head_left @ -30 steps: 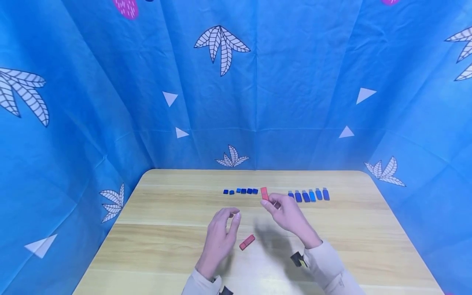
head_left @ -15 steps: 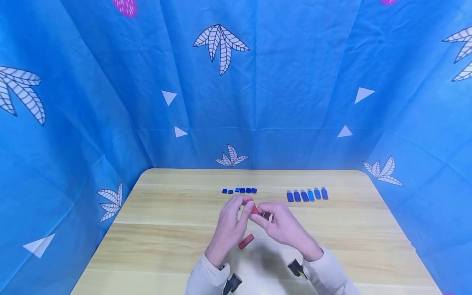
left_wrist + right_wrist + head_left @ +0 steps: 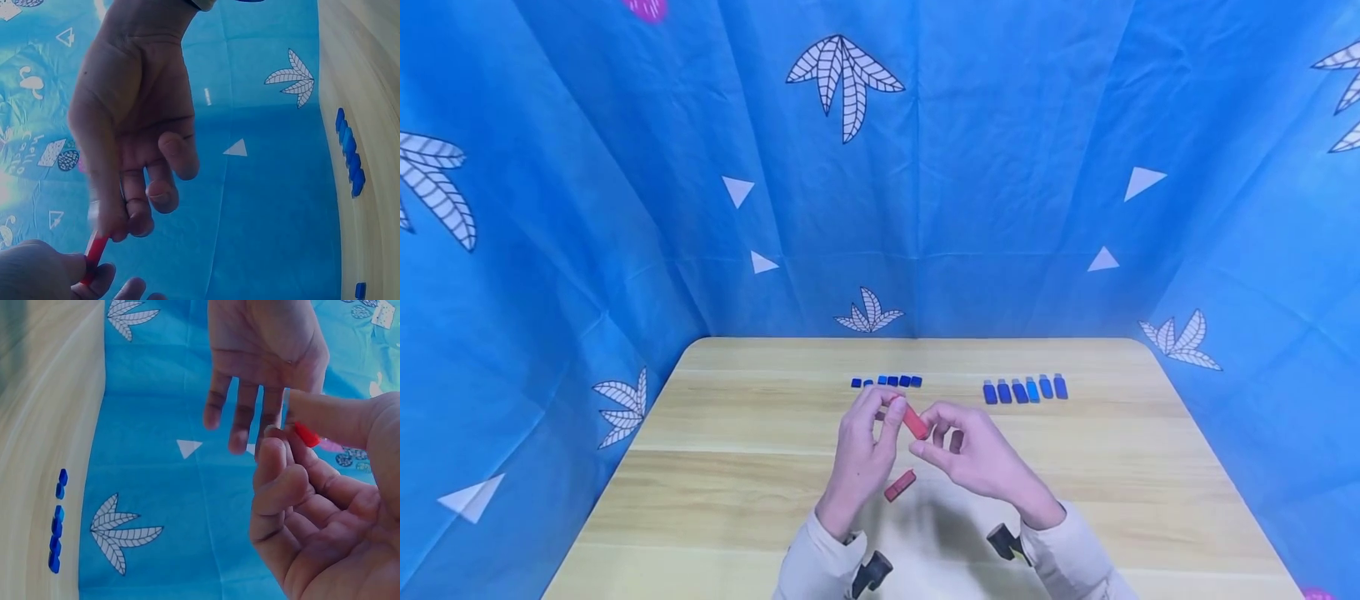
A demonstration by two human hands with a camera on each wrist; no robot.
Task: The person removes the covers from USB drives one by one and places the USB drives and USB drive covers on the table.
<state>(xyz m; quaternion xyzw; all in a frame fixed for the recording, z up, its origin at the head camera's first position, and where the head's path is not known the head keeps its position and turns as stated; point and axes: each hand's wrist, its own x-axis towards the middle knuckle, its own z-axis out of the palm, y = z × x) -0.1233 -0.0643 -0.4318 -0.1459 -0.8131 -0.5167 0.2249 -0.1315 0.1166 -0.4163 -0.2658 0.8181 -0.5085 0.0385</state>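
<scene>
In the head view a red USB stick [image 3: 914, 422] is held up over the table, slanting down to the right between two hands. My left hand [image 3: 863, 446] pinches its upper left end between thumb and index finger. At the lower right end, my right hand [image 3: 973, 454] holds it with thumb and fingertips, the other fingers curled. The left wrist view shows the red stick [image 3: 95, 249] spanning both sets of fingertips. Fingers hide most of the red piece [image 3: 307, 434] in the right wrist view. A second red USB stick [image 3: 900, 485] lies on the table below the hands.
Several blue USB sticks [image 3: 1018, 392] with bare plugs stand in a row at the back right of the wooden table [image 3: 715, 492]. Small blue caps [image 3: 892, 381] form another row at the back middle. A blue patterned curtain [image 3: 1000, 167] surrounds the table.
My right hand has brought the red USB stick leftward and down to my left hand, which rose and took its other end. More of the stick shows between the hands than half a second ago.
</scene>
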